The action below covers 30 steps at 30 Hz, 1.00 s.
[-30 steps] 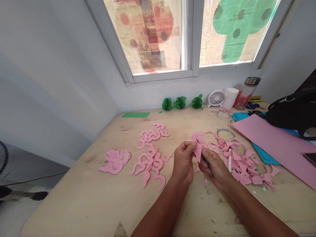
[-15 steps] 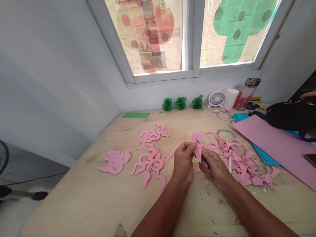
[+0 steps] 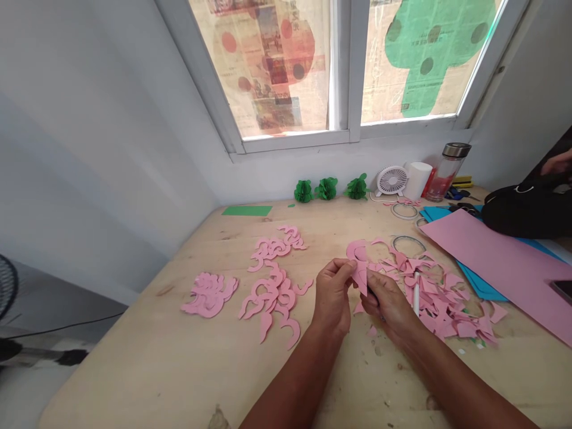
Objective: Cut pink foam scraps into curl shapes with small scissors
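A small piece of pink paper (image 3: 358,262) with a curved top is pinched between the thumb and fingers of my left hand (image 3: 334,292). Close beside it, my right hand (image 3: 388,301) is closed around dark-handled scissors (image 3: 373,295), mostly hidden by the fingers and the paper. Curly pink cut-outs (image 3: 272,292) lie loose on the table to the left of my hands. Farther left is a stacked heap of similar pink shapes (image 3: 210,295). Pink paper scraps (image 3: 447,304) spread to the right of my right hand, with a white pen (image 3: 416,292) among them.
Green paper ornaments (image 3: 328,188), a white fan (image 3: 392,180) and a glass bottle (image 3: 448,173) line the wall. On the right, a large pink sheet (image 3: 487,262) overlaps blue sheets (image 3: 480,280). Another person's hand (image 3: 558,163) is at a black bag (image 3: 527,208).
The pink piece has turned slightly in my left hand, and the dark scissors show less beside it. At the right, the other person's hand and the black bag have shifted.
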{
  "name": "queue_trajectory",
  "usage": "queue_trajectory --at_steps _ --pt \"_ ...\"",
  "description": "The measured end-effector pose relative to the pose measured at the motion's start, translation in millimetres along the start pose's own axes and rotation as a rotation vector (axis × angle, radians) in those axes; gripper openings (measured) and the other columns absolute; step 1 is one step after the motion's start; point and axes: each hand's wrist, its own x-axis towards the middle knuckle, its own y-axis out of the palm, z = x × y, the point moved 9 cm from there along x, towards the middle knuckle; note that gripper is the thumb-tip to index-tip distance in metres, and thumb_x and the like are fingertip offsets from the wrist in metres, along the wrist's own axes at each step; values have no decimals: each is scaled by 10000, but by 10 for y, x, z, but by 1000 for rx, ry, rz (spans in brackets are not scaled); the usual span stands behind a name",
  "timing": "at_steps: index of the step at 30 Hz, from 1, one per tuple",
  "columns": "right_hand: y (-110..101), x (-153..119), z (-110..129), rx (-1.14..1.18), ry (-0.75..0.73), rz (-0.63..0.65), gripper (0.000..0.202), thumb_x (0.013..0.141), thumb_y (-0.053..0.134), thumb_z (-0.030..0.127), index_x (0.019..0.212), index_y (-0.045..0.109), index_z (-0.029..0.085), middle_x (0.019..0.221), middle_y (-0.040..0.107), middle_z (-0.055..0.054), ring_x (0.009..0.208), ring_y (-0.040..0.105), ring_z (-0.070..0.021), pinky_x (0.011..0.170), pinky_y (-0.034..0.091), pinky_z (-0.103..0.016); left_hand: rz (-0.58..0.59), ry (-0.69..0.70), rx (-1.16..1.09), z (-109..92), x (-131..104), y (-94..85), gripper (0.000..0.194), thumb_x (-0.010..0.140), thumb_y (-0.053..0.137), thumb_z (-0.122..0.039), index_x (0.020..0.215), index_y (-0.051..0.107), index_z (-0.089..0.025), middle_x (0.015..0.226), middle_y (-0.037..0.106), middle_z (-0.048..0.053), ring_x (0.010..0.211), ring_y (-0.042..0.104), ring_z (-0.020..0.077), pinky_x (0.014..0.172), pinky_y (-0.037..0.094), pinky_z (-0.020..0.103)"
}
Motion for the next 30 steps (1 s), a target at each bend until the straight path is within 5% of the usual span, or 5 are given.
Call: queue_trajectory --at_steps 9,30 --pt "1 -2 -18 -73 21 14 442 778 527 523 558 341 189 439 264 90 402 143 -46 407 74 -225 -83 115 126 -176 36 -121 141 644 677 -258 650 585 -152 663 536 -7 626 460 85 665 369 232" --pt "-1 -31 37 -123 2 -32 409 761 513 563 626 446 183 442 259 84 418 159 -67 417 101 -221 -32 15 -28 -68 -12 -23 185 631 698 -249 643 546 -145 617 502 -20 563 441 72 558 355 214"
